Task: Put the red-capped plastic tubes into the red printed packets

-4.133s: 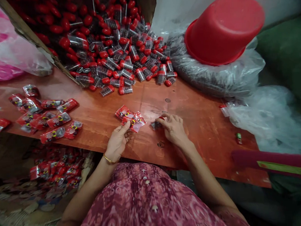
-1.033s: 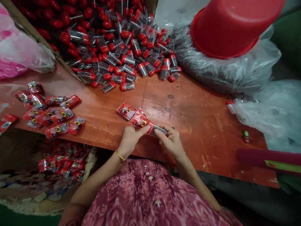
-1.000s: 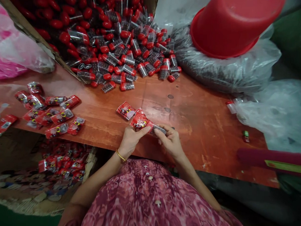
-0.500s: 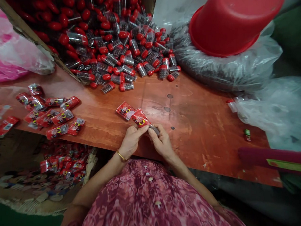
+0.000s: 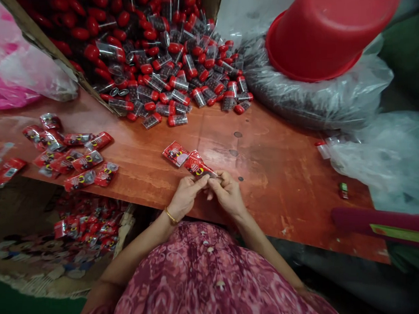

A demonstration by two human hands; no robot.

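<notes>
A red printed packet with a yellow mark is held over the table's near edge. My left hand, with a gold bangle at the wrist, pinches its lower edge. My right hand is closed on the packet's right end, where a dark part shows between the two hands. The fingertips of both hands nearly meet. Just beyond the held packet, to the left, another red packet lies flat on the wooden table.
A big box spills red-capped clear tubes across the back. Filled red packets lie at left, more in a box below. A red bucket rests on a plastic bag at right.
The dark part at the right end of the held packet now shows less, and the packet lies flatter. My right hand has shifted slightly, with its fingers nearer my left.
</notes>
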